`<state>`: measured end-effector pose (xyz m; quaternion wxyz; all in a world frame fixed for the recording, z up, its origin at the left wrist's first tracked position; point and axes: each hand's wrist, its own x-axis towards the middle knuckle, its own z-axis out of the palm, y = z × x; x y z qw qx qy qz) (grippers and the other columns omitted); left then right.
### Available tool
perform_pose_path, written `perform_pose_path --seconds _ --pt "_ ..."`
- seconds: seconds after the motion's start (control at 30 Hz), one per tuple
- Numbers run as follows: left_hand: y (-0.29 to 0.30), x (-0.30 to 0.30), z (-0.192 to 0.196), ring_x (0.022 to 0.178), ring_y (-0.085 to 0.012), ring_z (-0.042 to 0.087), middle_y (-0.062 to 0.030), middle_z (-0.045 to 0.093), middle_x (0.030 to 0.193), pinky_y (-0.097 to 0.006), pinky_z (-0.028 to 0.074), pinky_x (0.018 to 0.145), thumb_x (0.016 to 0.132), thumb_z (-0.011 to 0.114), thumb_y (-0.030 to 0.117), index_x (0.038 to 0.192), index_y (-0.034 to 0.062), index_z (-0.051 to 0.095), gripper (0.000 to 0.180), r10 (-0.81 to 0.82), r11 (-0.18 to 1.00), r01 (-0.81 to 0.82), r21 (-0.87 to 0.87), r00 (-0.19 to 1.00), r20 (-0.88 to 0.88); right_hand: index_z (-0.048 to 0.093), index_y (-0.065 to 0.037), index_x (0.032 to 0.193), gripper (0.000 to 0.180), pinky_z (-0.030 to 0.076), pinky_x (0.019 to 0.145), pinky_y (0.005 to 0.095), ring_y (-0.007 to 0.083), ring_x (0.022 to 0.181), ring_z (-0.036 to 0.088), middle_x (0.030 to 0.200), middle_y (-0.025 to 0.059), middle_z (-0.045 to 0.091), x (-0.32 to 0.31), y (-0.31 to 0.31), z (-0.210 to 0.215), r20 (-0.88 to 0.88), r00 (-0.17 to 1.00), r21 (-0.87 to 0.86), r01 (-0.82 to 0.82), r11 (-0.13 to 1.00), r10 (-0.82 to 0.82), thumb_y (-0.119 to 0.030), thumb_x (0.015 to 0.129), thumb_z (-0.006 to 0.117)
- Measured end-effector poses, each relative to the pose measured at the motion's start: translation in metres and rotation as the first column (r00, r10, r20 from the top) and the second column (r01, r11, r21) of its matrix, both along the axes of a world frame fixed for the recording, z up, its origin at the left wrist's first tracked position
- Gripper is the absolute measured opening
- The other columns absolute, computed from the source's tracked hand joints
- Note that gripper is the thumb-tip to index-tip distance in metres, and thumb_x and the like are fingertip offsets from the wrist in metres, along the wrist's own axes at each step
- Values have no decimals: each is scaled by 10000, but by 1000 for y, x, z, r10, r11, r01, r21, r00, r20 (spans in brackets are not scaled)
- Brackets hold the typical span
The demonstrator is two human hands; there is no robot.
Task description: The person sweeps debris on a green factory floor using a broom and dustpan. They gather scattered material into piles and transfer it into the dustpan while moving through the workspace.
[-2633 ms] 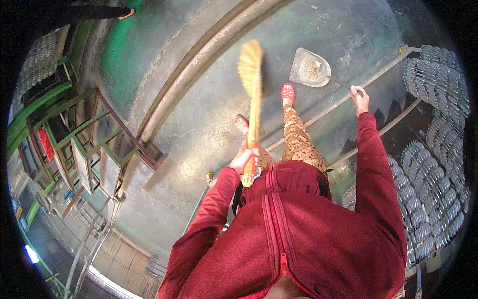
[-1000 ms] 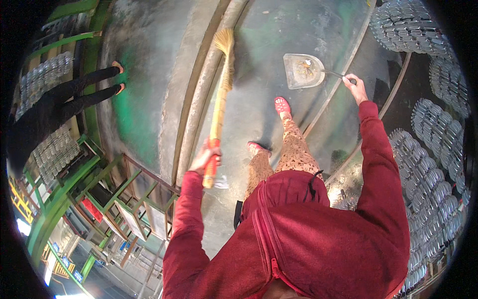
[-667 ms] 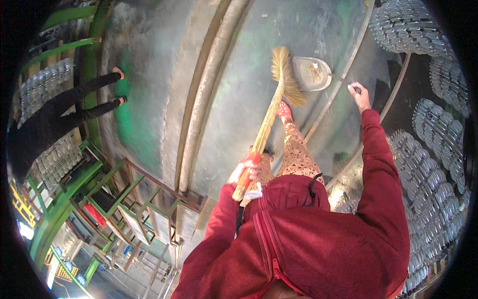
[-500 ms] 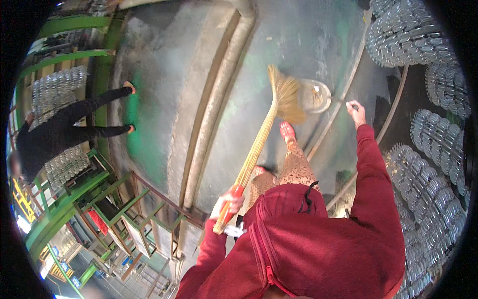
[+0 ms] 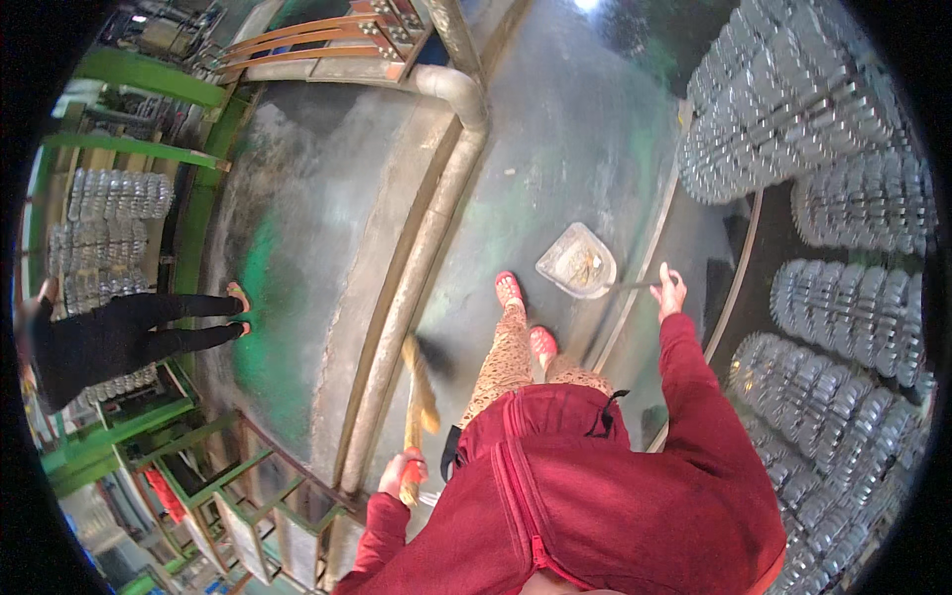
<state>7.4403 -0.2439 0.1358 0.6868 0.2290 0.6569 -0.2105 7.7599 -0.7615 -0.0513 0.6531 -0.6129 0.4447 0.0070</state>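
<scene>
The left hand (image 5: 400, 473) is closed around the upper end of a broom handle (image 5: 412, 451), low in the view beside the red jacket (image 5: 595, 496). The broom (image 5: 420, 392) is held close to the body, with its straw-coloured bristles pointing away over the grey floor (image 5: 555, 149), just beside the raised concrete kerb (image 5: 416, 268). The right hand (image 5: 670, 295) is extended forward, and its fingers are wrapped around the thin handle of a dustpan (image 5: 576, 262). The dustpan is set on the floor ahead of the two feet in pink sandals (image 5: 526, 317), and debris is seen lying in it. Stacks of clear bottles (image 5: 823, 248) are positioned to the right. A second person in black (image 5: 109, 332) is standing well apart on the left.
</scene>
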Motion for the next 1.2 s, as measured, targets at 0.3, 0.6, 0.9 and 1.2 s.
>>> perform_pose_path --seconds 0.3,0.6,0.9,1.2 --pt "21 145 -20 498 -169 512 -87 486 601 -272 440 447 712 523 67 743 21 446 94 -408 906 418 -71 905 124 480 -90 917 384 452 775 387 166 831 430 908 48 427 57 18 55 82 969 7 234 972 -234 -369 719 655" --pt "-2 363 -57 495 -88 468 9 475 591 -220 402 470 732 532 145 715 89 489 72 -486 832 555 -25 750 449 497 -107 1006 419 392 818 392 188 967 424 1047 54 459 128 22 29 133 977 9 165 986 -165 -405 738 620" --pt "-19 332 27 537 -62 453 -2 459 680 -170 400 440 793 474 40 1118 88 351 351 34 957 153 -248 788 615 510 -90 848 354 469 636 360 217 769 470 841 46 471 227 -5 7 24 999 -78 50 996 -48 -411 737 608" --pt "-138 165 54 466 -67 478 0 515 619 -192 407 417 694 581 102 879 69 505 202 175 982 -108 -157 834 524 516 -26 960 437 501 644 370 241 866 475 944 106 464 279 -3 31 -35 737 -291 -654 698 675 -391 737 604"
